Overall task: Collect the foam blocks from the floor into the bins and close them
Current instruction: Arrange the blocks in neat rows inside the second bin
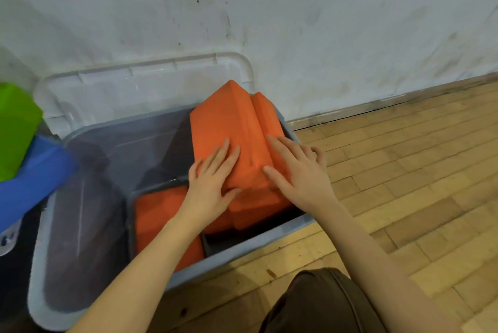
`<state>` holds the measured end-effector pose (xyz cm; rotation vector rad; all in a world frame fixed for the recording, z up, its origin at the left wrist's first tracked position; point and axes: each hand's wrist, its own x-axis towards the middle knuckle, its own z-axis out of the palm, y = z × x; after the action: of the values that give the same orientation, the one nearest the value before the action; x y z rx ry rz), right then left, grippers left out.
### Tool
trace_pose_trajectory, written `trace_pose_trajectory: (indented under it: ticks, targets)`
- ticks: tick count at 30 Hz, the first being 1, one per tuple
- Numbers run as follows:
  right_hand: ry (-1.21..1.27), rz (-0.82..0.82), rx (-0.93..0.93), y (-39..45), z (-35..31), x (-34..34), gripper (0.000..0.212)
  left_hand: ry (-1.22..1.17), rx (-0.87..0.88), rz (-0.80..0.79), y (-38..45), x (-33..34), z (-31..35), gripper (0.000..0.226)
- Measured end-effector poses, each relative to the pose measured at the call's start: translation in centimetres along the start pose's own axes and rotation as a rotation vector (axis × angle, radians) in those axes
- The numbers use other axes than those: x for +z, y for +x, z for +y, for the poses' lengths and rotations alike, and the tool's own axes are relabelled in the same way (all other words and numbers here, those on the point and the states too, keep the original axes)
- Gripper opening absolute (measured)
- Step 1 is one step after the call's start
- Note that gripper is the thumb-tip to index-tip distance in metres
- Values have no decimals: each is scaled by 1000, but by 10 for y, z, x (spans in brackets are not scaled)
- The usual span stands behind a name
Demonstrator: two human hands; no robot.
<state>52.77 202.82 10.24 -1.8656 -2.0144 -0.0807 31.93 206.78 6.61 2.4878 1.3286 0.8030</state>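
**Pressing orange foam blocks down into the grey bin**

Starting at the far left, a green block point(16, 130) and a blue block point(32, 184) sit in a neighbouring container. The grey bin point(242, 252) stands against the wall, its clear lid point(134, 90) propped behind it, presumably to keep the mouth free. The left hand point(213, 184) lies flat, fingers straight, on the tilted orange foam blocks point(226, 128); the right hand point(299, 173), also flat, steadies their right side, likely seating them lower so the lid can close. No writing is legible.
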Motion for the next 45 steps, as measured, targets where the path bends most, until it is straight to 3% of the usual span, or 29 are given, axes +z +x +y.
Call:
trace_pose_trajectory:
  ticks: [5, 7, 9, 13, 20, 25, 29, 34, 37, 42, 45]
  targets:
    - [66, -26, -140, 9, -8, 5, 59, 22, -277, -89, -4, -4, -6, 95]
    - [77, 4, -138, 9, -6, 7, 59, -146, -458, -97, -6, 0, -10, 102]
    - [76, 19, -136, 8, -7, 8, 64, -351, -534, -95, -7, 4, -7, 106]
    - [91, 8, -116, 10, -14, 6, 76, -476, -467, 71, -1, -3, 9, 88]
    - [213, 213, -14, 44, -19, -10, 59, -288, -348, 266, 27, -26, 28, 62]
    - [381, 233, 33, 54, -5, -15, 45, -133, -143, 400, 50, -27, 47, 47]
    - [204, 275, 155, 55, 12, -10, 45, 19, -94, 338, 75, -15, 56, 43]
    - [38, 65, 187, 59, 26, -3, 55, -23, -225, 202, 75, 5, 56, 41]
    - [-3, -19, 163, 56, 24, 4, 57, -9, -178, 156, 68, 11, 46, 38]
    - [-13, -32, 159, 52, 20, 8, 57, 106, -122, 119, 61, 10, 39, 39]
    - [22, 52, 146, 49, 10, 7, 51, 108, -131, 95, 59, 4, 38, 43]
